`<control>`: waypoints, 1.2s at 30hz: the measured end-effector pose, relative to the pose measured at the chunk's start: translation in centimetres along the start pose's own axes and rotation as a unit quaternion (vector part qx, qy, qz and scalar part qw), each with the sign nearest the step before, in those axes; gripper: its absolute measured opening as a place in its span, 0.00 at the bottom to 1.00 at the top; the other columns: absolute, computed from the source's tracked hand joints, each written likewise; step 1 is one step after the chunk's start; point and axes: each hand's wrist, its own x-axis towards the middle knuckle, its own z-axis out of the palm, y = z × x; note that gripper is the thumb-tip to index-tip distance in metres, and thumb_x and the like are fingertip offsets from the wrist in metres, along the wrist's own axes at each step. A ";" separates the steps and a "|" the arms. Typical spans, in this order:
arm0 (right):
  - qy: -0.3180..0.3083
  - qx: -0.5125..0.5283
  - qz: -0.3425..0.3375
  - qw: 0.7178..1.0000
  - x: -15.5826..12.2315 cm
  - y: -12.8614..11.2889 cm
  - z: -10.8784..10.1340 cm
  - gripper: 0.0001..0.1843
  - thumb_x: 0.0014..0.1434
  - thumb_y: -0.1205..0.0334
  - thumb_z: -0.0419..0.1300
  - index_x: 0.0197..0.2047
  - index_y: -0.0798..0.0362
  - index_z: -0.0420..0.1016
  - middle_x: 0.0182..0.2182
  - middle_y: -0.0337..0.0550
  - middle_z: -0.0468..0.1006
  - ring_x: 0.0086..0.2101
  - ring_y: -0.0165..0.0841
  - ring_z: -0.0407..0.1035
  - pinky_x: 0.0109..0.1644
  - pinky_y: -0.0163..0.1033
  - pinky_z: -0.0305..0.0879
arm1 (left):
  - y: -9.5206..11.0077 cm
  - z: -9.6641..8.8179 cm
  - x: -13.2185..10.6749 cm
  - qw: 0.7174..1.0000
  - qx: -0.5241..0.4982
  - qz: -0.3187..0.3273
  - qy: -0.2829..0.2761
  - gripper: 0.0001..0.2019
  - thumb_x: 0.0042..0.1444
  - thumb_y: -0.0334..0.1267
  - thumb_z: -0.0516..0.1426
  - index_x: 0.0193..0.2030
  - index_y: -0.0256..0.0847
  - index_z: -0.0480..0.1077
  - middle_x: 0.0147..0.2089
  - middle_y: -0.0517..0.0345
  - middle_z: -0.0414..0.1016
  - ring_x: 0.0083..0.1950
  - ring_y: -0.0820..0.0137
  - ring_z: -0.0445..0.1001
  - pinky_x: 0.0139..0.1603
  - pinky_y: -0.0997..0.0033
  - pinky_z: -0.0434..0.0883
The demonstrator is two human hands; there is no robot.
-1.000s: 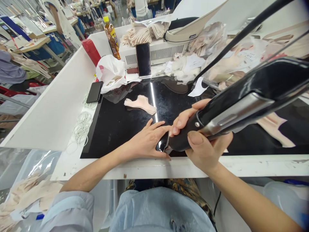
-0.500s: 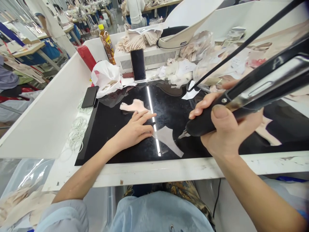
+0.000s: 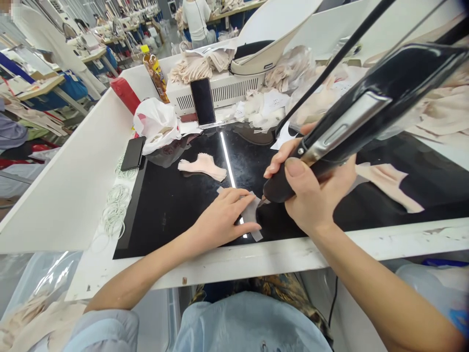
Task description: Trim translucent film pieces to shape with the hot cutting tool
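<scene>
My left hand [image 3: 222, 217] lies with fingers spread over a thin, translucent grey-white cut piece [image 3: 250, 211], covering part of it on the glossy black board [image 3: 161, 215]. Wrapped round a black corded hand tool with a silver lever [image 3: 330, 137] is my right hand [image 3: 315, 190]. The tool's small metal tip [image 3: 262, 201] points down at the right edge of the translucent piece; whether it touches is unclear. A pink fabric piece [image 3: 203, 166] rests on the board beyond my left hand. Another pink piece [image 3: 390, 183] lies to the right, partly behind my right hand.
A white side wall [image 3: 73, 171] bounds the left. Bundles of pale loops [image 3: 116, 203] and a phone [image 3: 133, 153] lie beside the board. At the back stand an upright phone [image 3: 202, 101], a white plastic bag [image 3: 156, 122], a bottle [image 3: 156, 73] and fabric heaps [image 3: 205, 63].
My left hand has shifted right and nearer, from beside the pink piece onto the translucent piece. My right hand has brought the tool left, its tip now at that piece's edge.
</scene>
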 end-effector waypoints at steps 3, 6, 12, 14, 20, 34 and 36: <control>0.001 0.016 0.007 1.000 -0.1 0.4 0.0 0.18 0.56 0.56 0.71 0.47 0.42 0.71 0.29 0.34 0.76 0.23 0.30 0.69 0.25 0.41 0.71 | -0.1 0.3 0.0 0.999 0.006 -0.008 -0.031 0.35 0.60 0.57 0.61 0.67 0.38 0.63 0.66 0.42 0.66 0.66 0.53 0.65 0.68 0.49 0.66; 0.003 0.017 0.011 1.000 -0.3 0.6 0.1 0.19 0.55 0.57 0.71 0.48 0.42 0.71 0.30 0.35 0.76 0.25 0.31 0.69 0.28 0.41 0.72 | -0.3 0.1 -0.2 0.999 0.013 -0.011 -0.049 0.37 0.61 0.59 0.60 0.69 0.38 0.60 0.68 0.42 0.63 0.68 0.52 0.63 0.70 0.49 0.64; -0.002 0.006 -0.006 1.000 -0.3 0.7 0.4 0.19 0.55 0.56 0.71 0.48 0.42 0.72 0.30 0.35 0.76 0.25 0.31 0.70 0.29 0.42 0.73 | -0.4 -0.3 -0.4 0.998 0.009 -0.015 -0.064 0.38 0.61 0.59 0.60 0.71 0.40 0.59 0.70 0.44 0.62 0.69 0.53 0.61 0.71 0.50 0.62; 0.005 0.000 -0.003 1.000 -0.3 0.8 0.4 0.20 0.55 0.56 0.71 0.49 0.43 0.72 0.30 0.35 0.76 0.25 0.31 0.70 0.30 0.42 0.74 | -0.4 -0.3 -0.4 0.998 0.007 -0.016 -0.066 0.38 0.61 0.59 0.60 0.71 0.40 0.59 0.70 0.44 0.62 0.69 0.53 0.61 0.72 0.51 0.61; 0.022 -0.008 0.012 1.000 -0.5 0.7 0.3 0.20 0.55 0.55 0.71 0.49 0.43 0.71 0.30 0.35 0.76 0.24 0.31 0.71 0.30 0.42 0.74 | -0.5 -0.2 -0.5 0.998 0.005 -0.019 -0.066 0.38 0.60 0.58 0.60 0.71 0.40 0.59 0.70 0.44 0.61 0.70 0.53 0.61 0.73 0.49 0.60; 0.022 -0.003 0.037 0.999 -1.7 0.0 0.7 0.20 0.53 0.54 0.72 0.45 0.43 0.70 0.30 0.36 0.75 0.27 0.34 0.73 0.33 0.46 0.77 | -0.5 -0.3 -0.4 0.998 -0.012 -0.015 -0.067 0.36 0.59 0.55 0.62 0.70 0.43 0.60 0.70 0.45 0.61 0.71 0.52 0.60 0.73 0.44 0.57; 0.009 0.003 0.037 0.999 -1.8 -0.3 0.6 0.20 0.54 0.54 0.71 0.47 0.43 0.70 0.30 0.35 0.75 0.26 0.32 0.72 0.31 0.44 0.76 | -0.5 -0.3 -0.5 0.998 -0.011 -0.014 -0.067 0.36 0.59 0.55 0.62 0.70 0.43 0.60 0.71 0.45 0.61 0.71 0.51 0.59 0.74 0.44 0.56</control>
